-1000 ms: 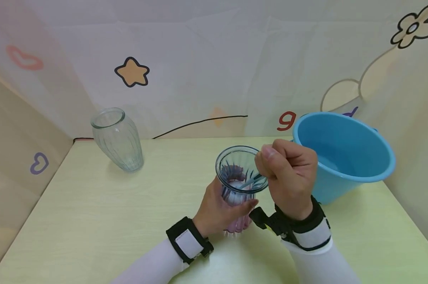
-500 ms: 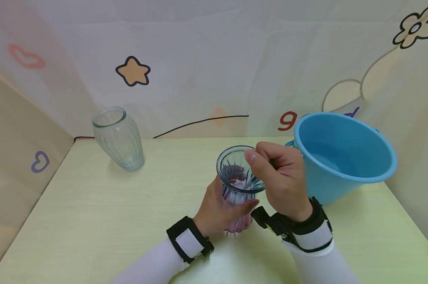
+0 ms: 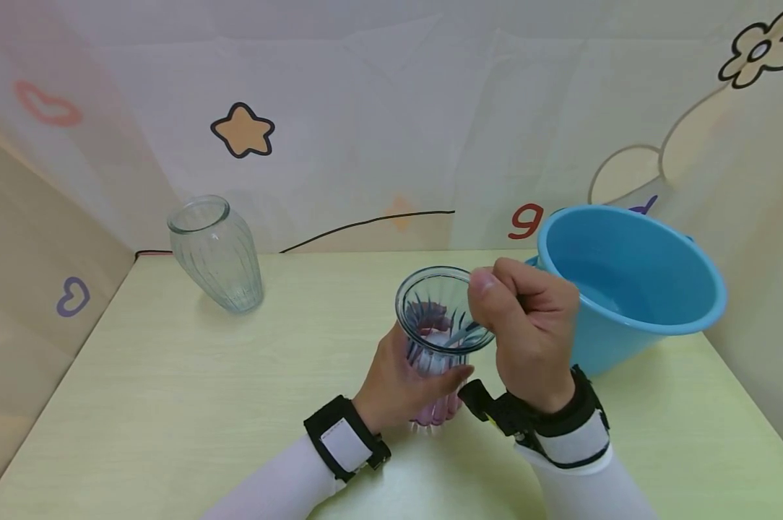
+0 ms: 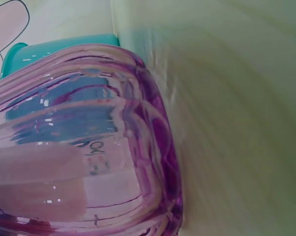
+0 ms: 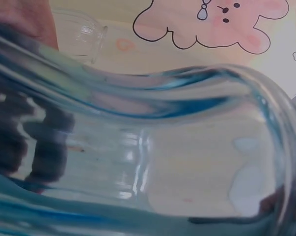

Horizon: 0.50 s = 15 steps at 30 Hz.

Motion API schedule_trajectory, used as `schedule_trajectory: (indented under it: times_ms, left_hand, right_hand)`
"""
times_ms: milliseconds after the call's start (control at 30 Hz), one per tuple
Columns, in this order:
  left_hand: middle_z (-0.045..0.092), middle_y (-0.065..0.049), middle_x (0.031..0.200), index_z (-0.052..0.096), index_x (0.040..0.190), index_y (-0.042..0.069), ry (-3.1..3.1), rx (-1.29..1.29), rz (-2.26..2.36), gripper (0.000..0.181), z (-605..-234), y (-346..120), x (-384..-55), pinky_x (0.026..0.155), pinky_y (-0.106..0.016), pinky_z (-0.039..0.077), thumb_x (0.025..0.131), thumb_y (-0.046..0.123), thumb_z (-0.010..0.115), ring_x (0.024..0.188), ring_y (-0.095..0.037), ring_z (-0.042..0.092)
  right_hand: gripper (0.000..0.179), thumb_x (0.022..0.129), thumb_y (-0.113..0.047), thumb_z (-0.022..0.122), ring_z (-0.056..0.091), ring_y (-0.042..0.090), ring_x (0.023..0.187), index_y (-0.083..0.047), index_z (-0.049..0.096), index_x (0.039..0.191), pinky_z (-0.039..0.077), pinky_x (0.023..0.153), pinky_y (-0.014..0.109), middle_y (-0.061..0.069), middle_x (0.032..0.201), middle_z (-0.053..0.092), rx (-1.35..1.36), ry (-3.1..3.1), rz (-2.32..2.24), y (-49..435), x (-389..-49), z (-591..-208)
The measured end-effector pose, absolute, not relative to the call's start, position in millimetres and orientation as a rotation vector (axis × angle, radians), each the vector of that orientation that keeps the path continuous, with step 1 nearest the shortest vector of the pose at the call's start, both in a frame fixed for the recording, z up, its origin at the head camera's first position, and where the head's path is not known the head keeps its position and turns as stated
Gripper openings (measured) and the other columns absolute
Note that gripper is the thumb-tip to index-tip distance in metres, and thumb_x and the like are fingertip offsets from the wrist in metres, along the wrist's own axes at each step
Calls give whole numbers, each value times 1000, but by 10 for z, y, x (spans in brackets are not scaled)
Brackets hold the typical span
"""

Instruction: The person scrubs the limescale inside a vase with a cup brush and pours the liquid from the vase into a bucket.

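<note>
In the head view my left hand [image 3: 401, 383] grips a fluted glass vase [image 3: 430, 361], blue at the rim and purple toward the base. The vase leans over the table. My right hand [image 3: 528, 328] is curled in a fist at the right of the rim. From it a thin light-blue stick [image 3: 461, 334] slants into the mouth. What is at its lower end shows only as a pale blur through the glass. The left wrist view shows the purple base [image 4: 162, 147] close up; in the right wrist view the blue-tinted upper wall [image 5: 197, 162] fills the frame.
A clear ribbed glass vase [image 3: 219, 253] stands at the back left of the pale table [image 3: 170, 404]. Close beyond the right hand sits a light blue bucket [image 3: 632, 318]. A printed cloth [image 3: 365, 130] hangs behind.
My right fist went left over the rim by half a second ago, and is now back to the right, the stick moving with it. The left hand and vase stay in place.
</note>
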<state>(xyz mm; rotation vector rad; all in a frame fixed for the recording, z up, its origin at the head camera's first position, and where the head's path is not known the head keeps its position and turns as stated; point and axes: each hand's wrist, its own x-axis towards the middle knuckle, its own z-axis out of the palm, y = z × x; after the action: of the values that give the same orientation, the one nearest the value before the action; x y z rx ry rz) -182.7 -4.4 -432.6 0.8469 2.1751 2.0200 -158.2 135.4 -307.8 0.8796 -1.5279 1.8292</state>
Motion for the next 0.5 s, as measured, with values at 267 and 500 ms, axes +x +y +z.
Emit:
schedule_trajectory:
  times_ms: [267,500]
  left_hand:
    - [65,-9,132,41,144,21,2222,838,1987,75,-4338,-50,-1830,100,-33,57,83,20,86,117,-16,66]
    - [63,-4,131,42,143,20,2234,852,1996,75,-4334,-48,-1828,97,-32,58,83,18,86,118,-17,66]
  right_hand:
    - [50,102,-9,62,33,15,49,1,35,60,23,44,25,6,55,32,949,-1275,1937,1381,-1578,-3081]
    - [35,97,2,54,38,15,52,2,40,66,27,47,24,6,58,33,1026,-1146,1985,1468,-1559,-3030]
